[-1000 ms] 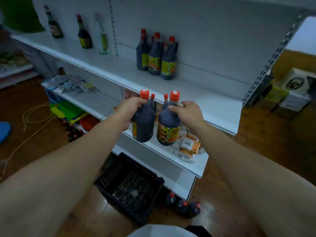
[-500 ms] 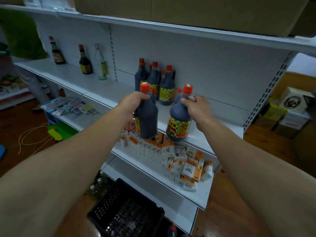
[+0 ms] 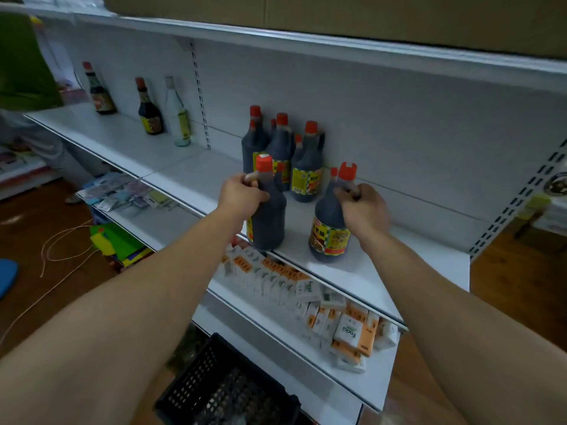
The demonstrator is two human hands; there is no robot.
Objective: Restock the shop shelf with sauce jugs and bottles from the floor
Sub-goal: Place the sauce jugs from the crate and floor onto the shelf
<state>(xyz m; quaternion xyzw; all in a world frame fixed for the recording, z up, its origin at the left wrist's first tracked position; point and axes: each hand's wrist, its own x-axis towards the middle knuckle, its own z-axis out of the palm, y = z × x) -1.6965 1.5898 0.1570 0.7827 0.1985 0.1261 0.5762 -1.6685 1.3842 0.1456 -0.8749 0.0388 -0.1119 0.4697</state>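
Left sauce jug [image 3: 267, 216]: at shelf [image 3: 337, 277] edge, left hand [image 3: 242, 197] fingers clamped on handle | right sauce jug [image 3: 329, 231]: on shelf, right hand [image 3: 362, 207] fingers clamped on handle

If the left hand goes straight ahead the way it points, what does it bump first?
Probably the standing jugs at the back. The left hand grips a jug by its handle, so that jug would likely touch them first; the gap is hard to judge.

Both arms outstretched, left hand [image 3: 242, 196] curled round left jug [image 3: 268, 219], right hand [image 3: 363, 207] round right jug [image 3: 326, 228].
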